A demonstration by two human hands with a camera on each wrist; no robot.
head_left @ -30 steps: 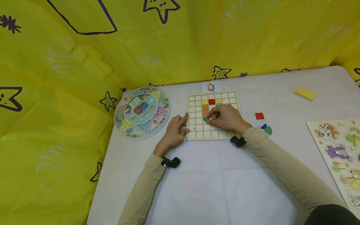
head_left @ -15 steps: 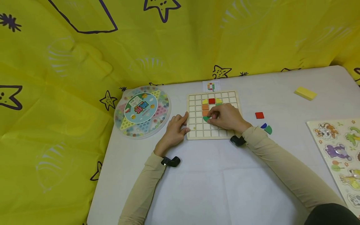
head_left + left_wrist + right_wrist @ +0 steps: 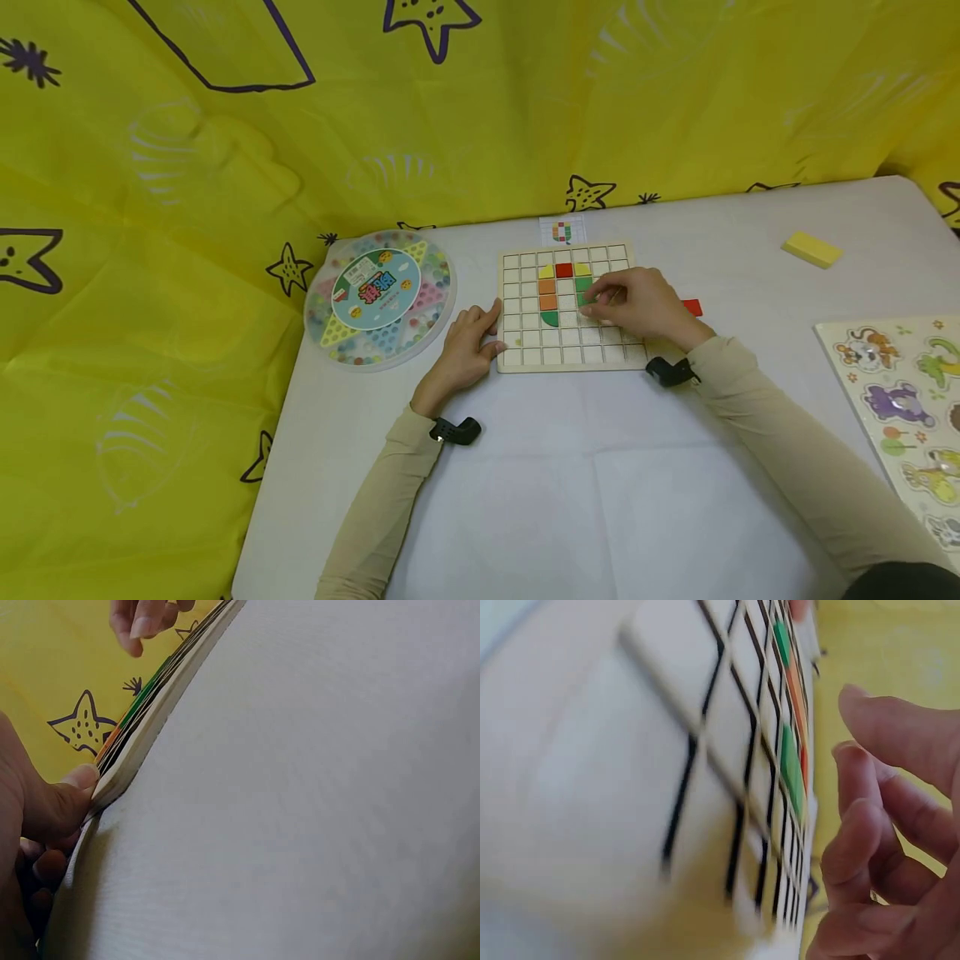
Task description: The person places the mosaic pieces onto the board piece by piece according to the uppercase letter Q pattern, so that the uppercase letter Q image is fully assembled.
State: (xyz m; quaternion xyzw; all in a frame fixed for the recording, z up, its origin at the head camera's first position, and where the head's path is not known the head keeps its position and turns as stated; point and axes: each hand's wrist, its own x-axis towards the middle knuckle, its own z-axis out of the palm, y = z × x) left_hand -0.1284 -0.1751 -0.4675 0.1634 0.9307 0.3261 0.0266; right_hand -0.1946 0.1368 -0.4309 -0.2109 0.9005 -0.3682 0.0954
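Observation:
A wooden grid board [image 3: 528, 357] lies flat on the table. In its cells are orange squares [image 3: 548, 293], a red square [image 3: 564, 270], yellow corner pieces [image 3: 546, 272], green squares [image 3: 583, 285] and a green quarter-round [image 3: 550, 318]. My left hand [image 3: 467, 348] rests against the board's left edge; in the left wrist view its thumb [image 3: 64, 802] touches the corner. Over the right part of the board hovers my right hand [image 3: 645, 307], near the green squares. The right wrist view has its thumb and fingers apart, with nothing between them.
Behind the board lies a small pattern card [image 3: 562, 232]. A red square tile [image 3: 693, 307] shows partly past the right hand. To the left stands a round marble game box [image 3: 378, 292]; to the right are a yellow block [image 3: 812, 250] and an animal puzzle board [image 3: 892, 442].
The right hand has left the green quarter-round and moved right, uncovering it and the green squares. Its forearm now hides the blue and green pieces on the table. The left hand stays put.

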